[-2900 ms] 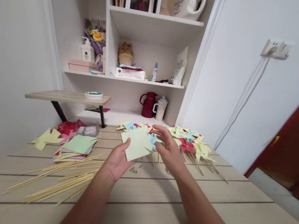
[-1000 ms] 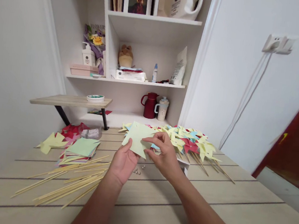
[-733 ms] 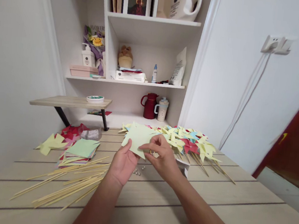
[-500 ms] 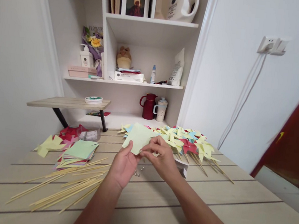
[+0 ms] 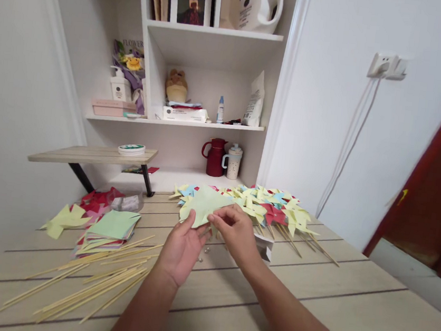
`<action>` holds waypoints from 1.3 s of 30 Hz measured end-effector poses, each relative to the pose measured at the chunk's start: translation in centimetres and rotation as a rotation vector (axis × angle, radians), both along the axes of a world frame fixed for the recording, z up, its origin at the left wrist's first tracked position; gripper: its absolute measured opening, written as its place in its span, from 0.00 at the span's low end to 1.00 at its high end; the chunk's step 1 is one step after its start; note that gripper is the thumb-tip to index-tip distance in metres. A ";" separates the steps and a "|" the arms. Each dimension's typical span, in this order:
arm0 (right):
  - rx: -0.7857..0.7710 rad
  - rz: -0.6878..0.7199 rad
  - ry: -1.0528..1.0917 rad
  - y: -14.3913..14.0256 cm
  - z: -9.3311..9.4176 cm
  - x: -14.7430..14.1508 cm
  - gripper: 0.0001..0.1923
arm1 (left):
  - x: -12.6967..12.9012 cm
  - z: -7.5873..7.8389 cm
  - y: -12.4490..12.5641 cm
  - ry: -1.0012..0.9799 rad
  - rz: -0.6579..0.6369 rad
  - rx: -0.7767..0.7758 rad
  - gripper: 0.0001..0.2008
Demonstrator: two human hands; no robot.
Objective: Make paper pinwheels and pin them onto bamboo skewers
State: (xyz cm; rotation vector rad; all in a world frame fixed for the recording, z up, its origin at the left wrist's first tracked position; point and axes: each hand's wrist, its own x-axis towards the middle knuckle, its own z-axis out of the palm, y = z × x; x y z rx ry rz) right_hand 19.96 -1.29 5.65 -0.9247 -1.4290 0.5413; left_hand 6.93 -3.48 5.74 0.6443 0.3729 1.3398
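A pale green sheet of paper (image 5: 202,206) is held up over the middle of the table, its edges cut and spread apart. My left hand (image 5: 182,246) grips its lower left edge, thumb in front and fingers behind. At the lower right edge my right hand (image 5: 235,231) pinches the paper between thumb and forefinger. A few small shiny beads (image 5: 206,250) lie on the table under the hands. Just behind my right hand stands a small white box (image 5: 263,247), partly hidden by it.
Finished paper pinwheels (image 5: 274,213) on sticks lie at the back right. On the left are a stack of coloured paper (image 5: 114,225), loose wooden sticks (image 5: 98,290), yellow cut paper (image 5: 65,219) and a clear box (image 5: 129,201). A raised wooden shelf (image 5: 90,153) stands behind them.
The paper has turned and its cut corners now stand apart. My right hand has shifted its pinch slightly up along the edge. The whole view has swung a little to the right.
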 end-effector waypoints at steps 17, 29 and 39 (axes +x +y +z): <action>-0.002 0.008 -0.049 -0.3 0.2 -0.1 0.06 | 0.4 -0.5 -0.1 0.065 0.103 0.064 0.25; 0.263 -0.237 -0.243 -0.3 1.0 1.3 0.28 | 0.4 -0.8 0.0 0.181 0.177 0.032 0.17; 0.162 0.053 -0.229 -0.2 1.8 2.4 0.18 | 0.4 -0.7 0.0 0.252 0.214 0.017 0.16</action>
